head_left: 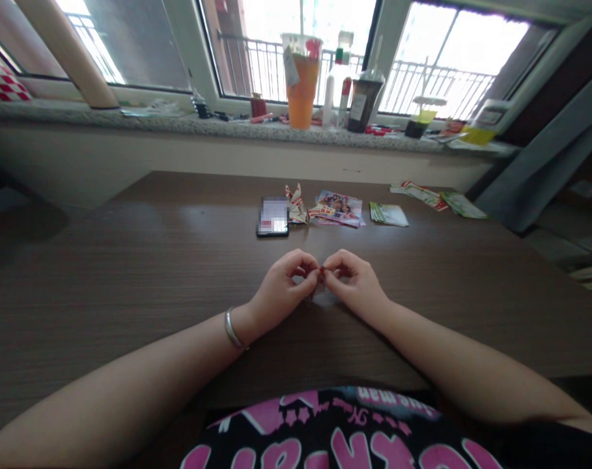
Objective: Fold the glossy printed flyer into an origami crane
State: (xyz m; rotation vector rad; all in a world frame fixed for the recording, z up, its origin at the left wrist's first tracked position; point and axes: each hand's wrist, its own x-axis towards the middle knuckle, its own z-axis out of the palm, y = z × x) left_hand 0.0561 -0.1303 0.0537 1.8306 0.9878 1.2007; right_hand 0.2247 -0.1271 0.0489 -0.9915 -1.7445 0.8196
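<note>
My left hand point(290, 277), with a silver bracelet point(233, 327) at its wrist, pinches one side of a small see-through plastic packet point(319, 288). Thumb and forefinger of my right hand point(354, 281) grip the same packet from the other side, so the fingertips nearly meet. A bit of reddish colour shows between them; most of the packet is hidden by the fingers. Both hands are just above the brown table point(178, 273). Beyond them lie a phone point(273, 217), a crumpled red-and-white wrapper point(297, 206) and several picture cards point(343, 207).
Green-and-white packets point(389, 214) lie right of the cards, with torn wrappers point(425, 194) farther right. On the windowsill point(169, 124) stand a tall orange drink cup point(302, 85), a dark drink cup point(364, 104) and clear bottles point(337, 91). A grey curtain point(544, 156) hangs at the right.
</note>
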